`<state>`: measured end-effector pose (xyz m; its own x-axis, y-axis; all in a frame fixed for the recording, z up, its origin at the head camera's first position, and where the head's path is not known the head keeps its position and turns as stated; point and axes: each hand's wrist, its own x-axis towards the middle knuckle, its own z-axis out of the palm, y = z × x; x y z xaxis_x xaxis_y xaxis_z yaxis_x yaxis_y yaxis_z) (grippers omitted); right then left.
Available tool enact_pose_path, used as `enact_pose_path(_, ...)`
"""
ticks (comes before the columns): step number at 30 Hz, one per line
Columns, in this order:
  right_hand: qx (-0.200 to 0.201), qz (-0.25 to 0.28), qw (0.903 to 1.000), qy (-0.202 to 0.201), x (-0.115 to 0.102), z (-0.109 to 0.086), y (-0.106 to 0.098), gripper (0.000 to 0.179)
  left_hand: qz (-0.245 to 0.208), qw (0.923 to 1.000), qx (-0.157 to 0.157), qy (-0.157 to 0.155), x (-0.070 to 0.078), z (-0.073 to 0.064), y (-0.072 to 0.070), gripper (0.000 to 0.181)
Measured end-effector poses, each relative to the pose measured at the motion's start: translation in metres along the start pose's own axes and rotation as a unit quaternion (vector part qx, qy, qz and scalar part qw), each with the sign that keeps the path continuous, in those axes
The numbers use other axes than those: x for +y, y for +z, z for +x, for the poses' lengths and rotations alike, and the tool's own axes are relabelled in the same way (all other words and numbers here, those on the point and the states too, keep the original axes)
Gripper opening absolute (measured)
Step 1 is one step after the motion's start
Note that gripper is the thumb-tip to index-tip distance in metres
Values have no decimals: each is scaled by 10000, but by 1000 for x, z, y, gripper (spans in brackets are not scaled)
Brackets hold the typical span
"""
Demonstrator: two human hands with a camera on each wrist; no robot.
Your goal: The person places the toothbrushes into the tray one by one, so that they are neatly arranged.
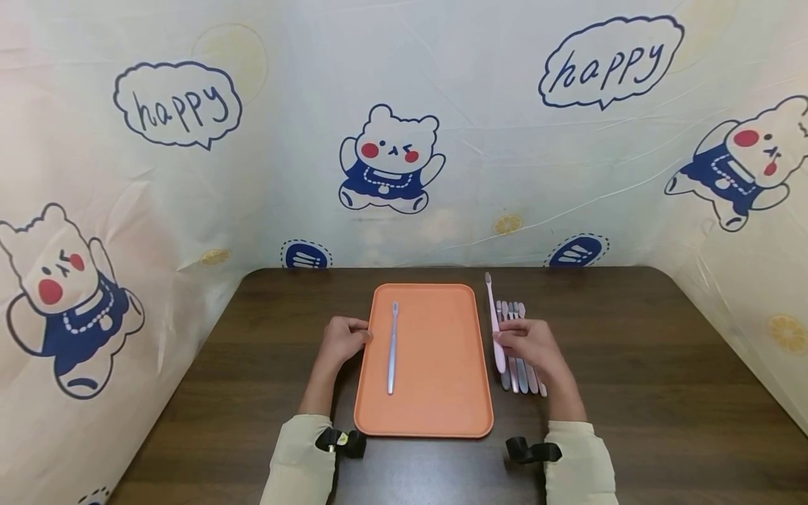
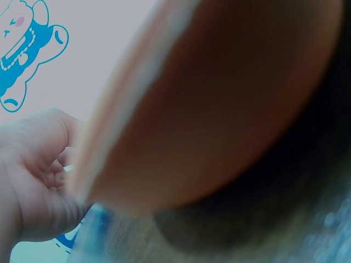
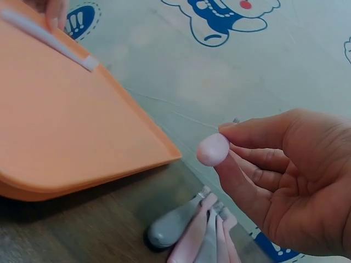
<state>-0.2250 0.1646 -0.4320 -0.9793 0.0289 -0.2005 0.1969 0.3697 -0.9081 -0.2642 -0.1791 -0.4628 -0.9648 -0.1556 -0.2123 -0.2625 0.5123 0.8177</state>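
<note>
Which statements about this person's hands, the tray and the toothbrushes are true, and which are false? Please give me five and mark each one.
1. The right hand holds a pink toothbrush. True.
2. One toothbrush lies on the orange tray. True.
3. The left hand holds a toothbrush. False: it holds the tray's edge.
4. The other toothbrushes lie to the left of the tray. False: they lie to its right.
5. The table is dark brown. True.

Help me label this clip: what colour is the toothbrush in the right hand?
The held toothbrush is pale pink, showing best in the head view.
</note>
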Motion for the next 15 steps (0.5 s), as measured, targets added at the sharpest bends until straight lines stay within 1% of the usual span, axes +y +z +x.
enact_pose_path(8,-27,83,9998,-190,-3,2,12,34,-18,10000,3,-4,0,0,-1,28)
enact_pose_path(15,-148,382,9986,-348,-5,4,24,33,-18,10000,-2,-28,-1,1,0,28)
